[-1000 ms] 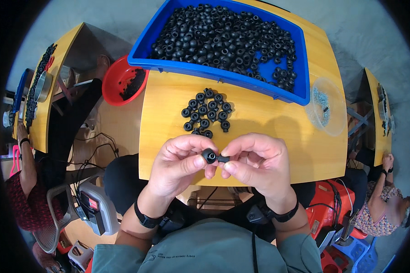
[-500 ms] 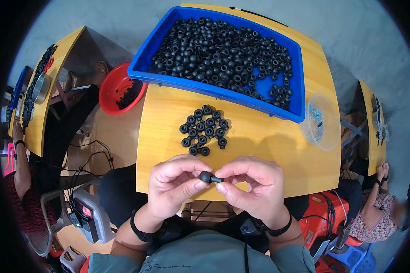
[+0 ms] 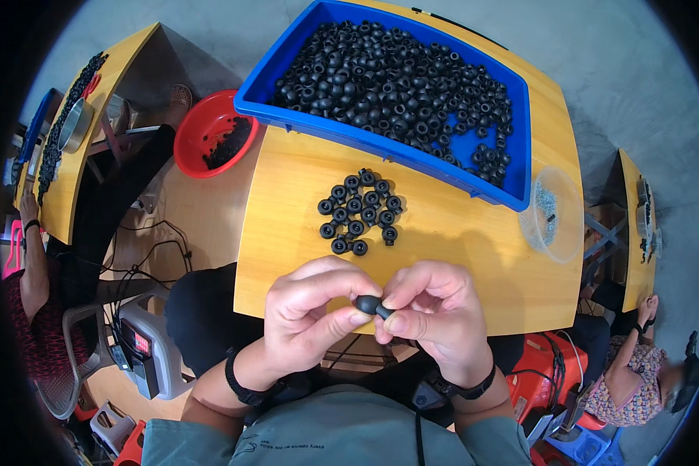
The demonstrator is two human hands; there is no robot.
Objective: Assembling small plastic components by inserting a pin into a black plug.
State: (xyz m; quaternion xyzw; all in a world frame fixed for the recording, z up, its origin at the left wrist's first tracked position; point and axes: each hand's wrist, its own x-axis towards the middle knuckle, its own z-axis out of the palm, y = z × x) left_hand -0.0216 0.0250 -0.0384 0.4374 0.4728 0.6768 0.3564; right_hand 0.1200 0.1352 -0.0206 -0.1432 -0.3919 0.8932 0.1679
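Note:
My left hand (image 3: 312, 311) and my right hand (image 3: 435, 314) meet over the near edge of the yellow table (image 3: 458, 256). Both pinch one small black rubber piece (image 3: 370, 304) between thumbs and fingertips. Just beyond the hands, several black rubber rings (image 3: 359, 211) lie grouped on the table. A blue bin (image 3: 520, 167) at the far side holds a large heap of the same black rings (image 3: 388, 78).
A clear plastic bowl (image 3: 553, 213) with small metal parts stands at the table's right edge. A red bowl (image 3: 206, 140) with black pieces sits left of the bin. Other people work at tables at far left and lower right. A grey machine (image 3: 144, 349) stands on the floor.
The hands have stayed together on the black piece, turning it slightly between the fingertips. The view shifted a little, so the table sits lower in the picture.

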